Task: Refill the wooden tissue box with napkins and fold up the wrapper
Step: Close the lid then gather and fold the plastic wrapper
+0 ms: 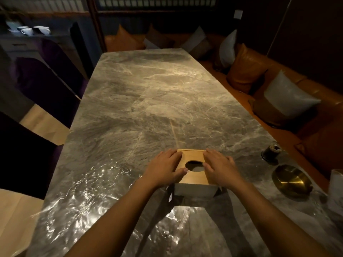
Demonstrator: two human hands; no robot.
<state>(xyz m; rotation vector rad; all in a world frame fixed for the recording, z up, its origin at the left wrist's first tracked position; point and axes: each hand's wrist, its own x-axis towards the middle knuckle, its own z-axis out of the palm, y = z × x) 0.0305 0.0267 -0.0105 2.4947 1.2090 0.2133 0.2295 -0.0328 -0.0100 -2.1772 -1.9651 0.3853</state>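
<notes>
Your two forearms enter from the bottom of the frame and meet at the box, which stands on the table in the lower centre, slightly right. Your left hand lies flat on the left part of the lid, fingers extended and spread, thumb tip at the rim of the round hole. Your right hand lies flat on the right part of the lid in the same manner, fingers extended; neither hand is curled around anything. The lid is seated on the box. Something pale shows through the hole, but you cannot tell from this view whether it is napkins or the box floor. A pale panel with dark corner flaps sits directly against the near side of the box; it may be the wrapper or the napkin pack, and this cannot be confirmed. Judged status: the box is closed under both palms, either just before opening or just after closing. Folding of the wrapper is not yet evident. A brass dish and a dark jar stand at the right.
</notes>
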